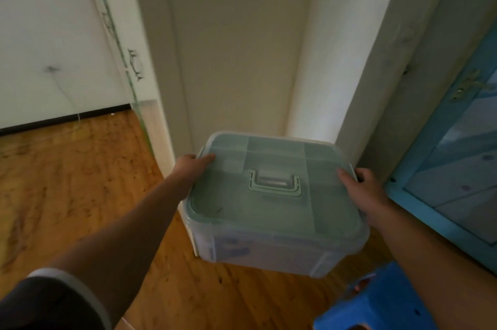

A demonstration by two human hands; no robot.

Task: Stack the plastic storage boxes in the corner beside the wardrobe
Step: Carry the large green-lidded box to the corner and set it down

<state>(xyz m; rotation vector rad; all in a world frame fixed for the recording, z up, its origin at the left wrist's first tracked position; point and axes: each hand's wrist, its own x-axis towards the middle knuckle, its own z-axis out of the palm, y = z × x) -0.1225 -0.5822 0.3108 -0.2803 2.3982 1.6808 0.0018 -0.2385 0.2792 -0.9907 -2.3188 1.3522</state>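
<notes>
Translucent plastic storage box (271, 195) hangs before the corner (291, 114) beside the wardrobe (153, 47) — left hand (192, 168) and right hand (363, 190) each gripping a side edge; tilted, it could snag the wall (322, 47) and slip free.

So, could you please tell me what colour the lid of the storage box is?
The lid is pale mint green, handle included, seen clearly in the head view.

Dark sleeve (45, 305) on left arm, pale band (76, 285) at hem.
</notes>
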